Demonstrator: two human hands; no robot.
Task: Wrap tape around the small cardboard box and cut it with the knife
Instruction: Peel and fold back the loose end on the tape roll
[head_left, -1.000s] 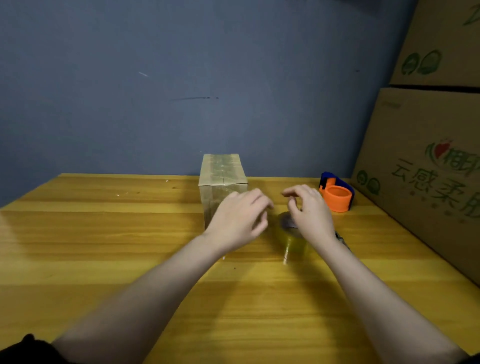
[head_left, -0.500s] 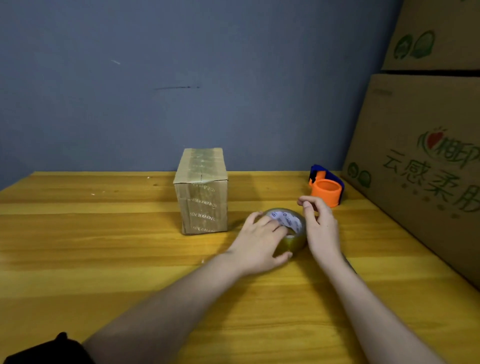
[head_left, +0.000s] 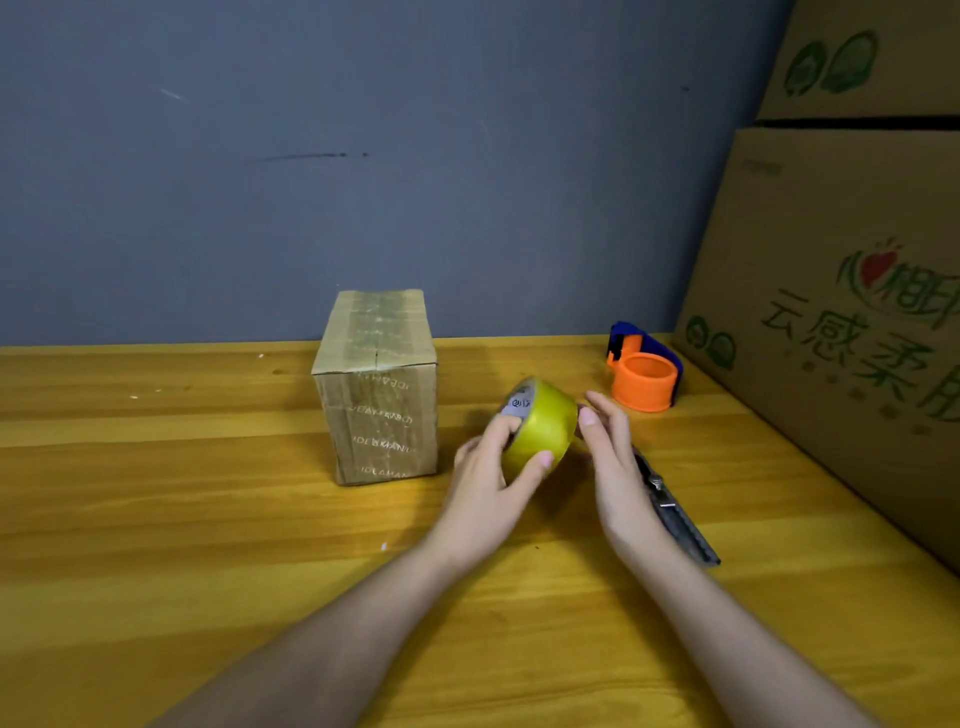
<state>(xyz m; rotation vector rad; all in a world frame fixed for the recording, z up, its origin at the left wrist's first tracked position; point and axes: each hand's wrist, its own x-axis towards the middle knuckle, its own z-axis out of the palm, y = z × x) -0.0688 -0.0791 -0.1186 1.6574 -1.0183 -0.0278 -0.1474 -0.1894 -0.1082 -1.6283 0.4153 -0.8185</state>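
Two hands work the tape (head_left: 543, 423): my left hand (head_left: 485, 486) grips the roll, a finger in its core and thumb on the rim, tilting it so my right hand (head_left: 610, 457), fingers loosely spread and holding nothing, can feel for the loose end. The box (head_left: 376, 389) stands upright just left of the roll, apart from it. The knife (head_left: 675, 512) lies on the table (head_left: 156, 519) under my right wrist, handy for cutting. An orange dispenser (head_left: 644, 379) sits far right beside big cartons (head_left: 841, 312). Nothing blocks the box.

Left hand (head_left: 485, 483) gripping tape roll (head_left: 540, 423) (raised), right hand (head_left: 615, 467) open, fingertips touching.
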